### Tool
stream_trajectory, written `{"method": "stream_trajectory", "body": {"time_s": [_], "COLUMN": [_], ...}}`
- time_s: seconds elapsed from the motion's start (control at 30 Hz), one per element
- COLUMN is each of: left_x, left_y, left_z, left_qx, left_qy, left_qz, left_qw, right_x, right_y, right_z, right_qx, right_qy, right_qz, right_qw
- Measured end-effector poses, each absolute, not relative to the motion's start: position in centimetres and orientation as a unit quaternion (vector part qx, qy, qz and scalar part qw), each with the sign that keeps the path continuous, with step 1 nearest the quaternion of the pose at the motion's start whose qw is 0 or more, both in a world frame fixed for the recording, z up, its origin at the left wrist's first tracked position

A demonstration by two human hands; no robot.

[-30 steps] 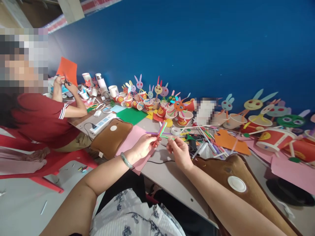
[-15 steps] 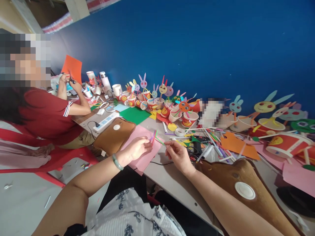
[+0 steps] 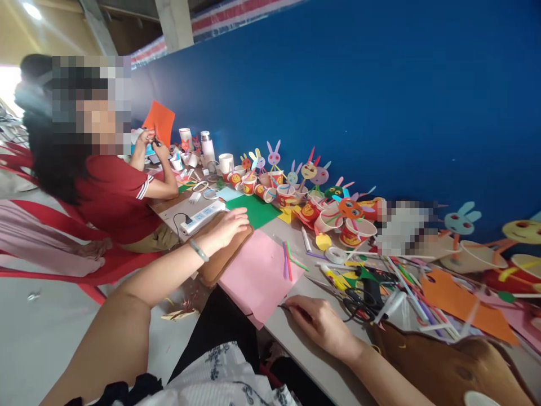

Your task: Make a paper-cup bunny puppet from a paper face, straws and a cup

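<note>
Our left hand (image 3: 230, 224) rests open on the brown plush pad (image 3: 220, 260). Our right hand (image 3: 321, 324) curls its fingers beside the pink paper sheet (image 3: 257, 276), grip unclear. The sheet looks light and floppy, best pinched at an edge.

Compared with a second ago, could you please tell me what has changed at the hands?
Both hands let go of the coloured straws, now lying on the pink paper. The left hand moved left onto the brown cushion; the right hand dropped to the table. The co-worker's orange sheet stays up.
</note>
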State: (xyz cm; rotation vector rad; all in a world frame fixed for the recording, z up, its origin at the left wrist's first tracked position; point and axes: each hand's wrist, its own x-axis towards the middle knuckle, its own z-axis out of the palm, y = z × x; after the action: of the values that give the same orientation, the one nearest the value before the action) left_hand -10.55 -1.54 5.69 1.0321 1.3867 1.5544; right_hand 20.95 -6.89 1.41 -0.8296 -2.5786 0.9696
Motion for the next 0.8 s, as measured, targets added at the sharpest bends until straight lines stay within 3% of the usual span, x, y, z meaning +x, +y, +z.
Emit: {"method": "stream_trajectory", "body": {"time_s": [0.3, 0.4, 0.47, 0.8], "left_x": [-21.6, -23.7, -24.4, -26.5], "left_y": [12.9, 16.0, 17.5, 23.2], "left_z": [12.1, 13.2, 13.4, 13.5], "left_qx": [0.461, 0.492, 0.530, 0.549], "left_qy": [0.726, 0.743, 0.789, 0.815], "left_qz": [0.504, 0.453, 0.309, 0.181], "left_qw": [0.079, 0.028, -0.031, -0.047], "right_x": [20.9, 20.9, 21.0, 21.2], "right_y": [-6.8, -6.8, -6.9, -7.4], "right_z": [1.2, 1.2, 1.3, 0.7], "right_qx": [-0.330, -0.334, -0.334, -0.300], "right_qy": [-0.860, -0.857, -0.858, -0.869], "right_qz": [0.375, 0.380, 0.378, 0.370], "right_qw": [0.103, 0.098, 0.098, 0.131]}}
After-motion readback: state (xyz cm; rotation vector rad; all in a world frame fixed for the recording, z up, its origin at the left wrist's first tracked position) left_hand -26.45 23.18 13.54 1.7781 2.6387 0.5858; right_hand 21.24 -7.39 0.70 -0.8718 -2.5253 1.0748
